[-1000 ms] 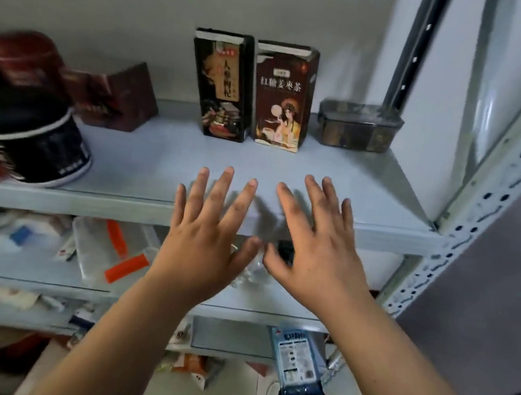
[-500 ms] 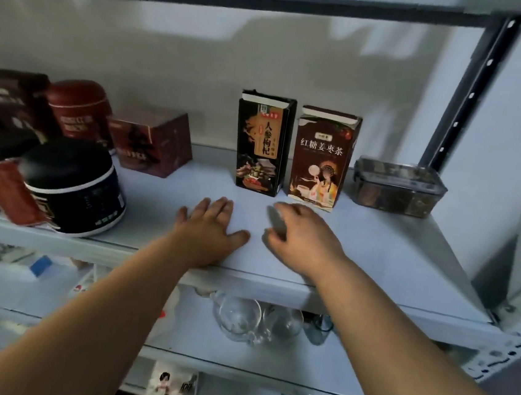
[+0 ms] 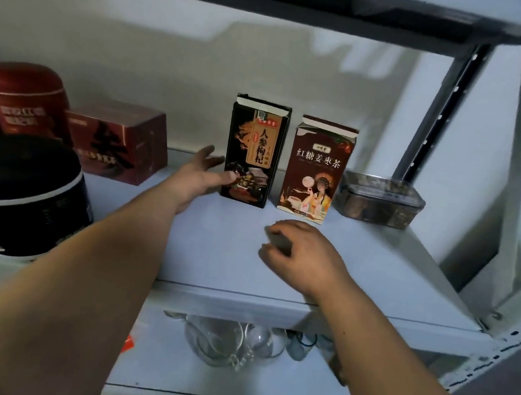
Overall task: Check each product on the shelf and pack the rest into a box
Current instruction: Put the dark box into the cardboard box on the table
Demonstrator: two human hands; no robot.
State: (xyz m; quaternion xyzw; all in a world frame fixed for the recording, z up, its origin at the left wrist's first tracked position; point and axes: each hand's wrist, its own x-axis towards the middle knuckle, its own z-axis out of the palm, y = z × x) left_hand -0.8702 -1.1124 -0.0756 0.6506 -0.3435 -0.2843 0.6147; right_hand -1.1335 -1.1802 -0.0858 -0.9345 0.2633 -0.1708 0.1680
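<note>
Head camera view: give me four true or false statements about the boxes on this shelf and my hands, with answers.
1. The left hand touches the black box. True.
2. The brown box lies flat. False: it stands upright beside the black box.
3. The clear container sits right of the brown box. True.
4. The right hand holds the clear container. False: it rests on the shelf, apart from every box.
</note>
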